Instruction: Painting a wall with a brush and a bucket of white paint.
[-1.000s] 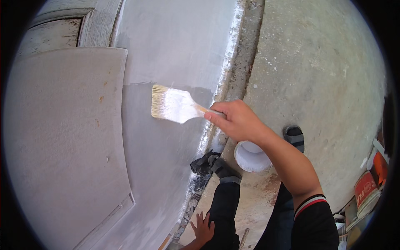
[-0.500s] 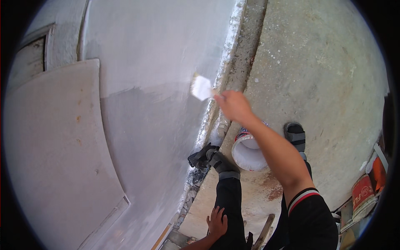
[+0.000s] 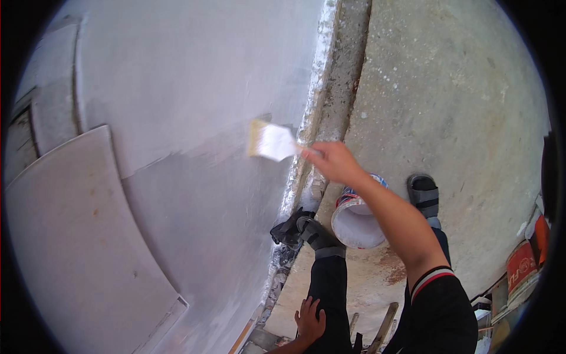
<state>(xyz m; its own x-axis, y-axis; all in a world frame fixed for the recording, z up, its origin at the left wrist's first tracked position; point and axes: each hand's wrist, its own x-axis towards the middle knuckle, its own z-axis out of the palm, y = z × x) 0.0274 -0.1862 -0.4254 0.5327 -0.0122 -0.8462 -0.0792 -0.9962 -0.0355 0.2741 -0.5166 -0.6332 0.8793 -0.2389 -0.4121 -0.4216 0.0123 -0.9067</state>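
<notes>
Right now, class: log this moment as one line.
right hand: grip on wide white-bristled paintbrush | brush on grey wall | left hand: on thigh

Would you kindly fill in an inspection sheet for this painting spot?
Surface: grey wall, upper part paler than the darker band beneath.
Job's things: wide paintbrush, white bristles at the wall; white paint bucket on the concrete floor.
Clutter: red and orange tins at the right edge; wooden sticks by the legs.
Grips: right hand holds the brush handle; left hand rests on the thigh.
Cables: nothing seen.
Surroundings: rough white-spattered ledge at the wall foot.
</notes>
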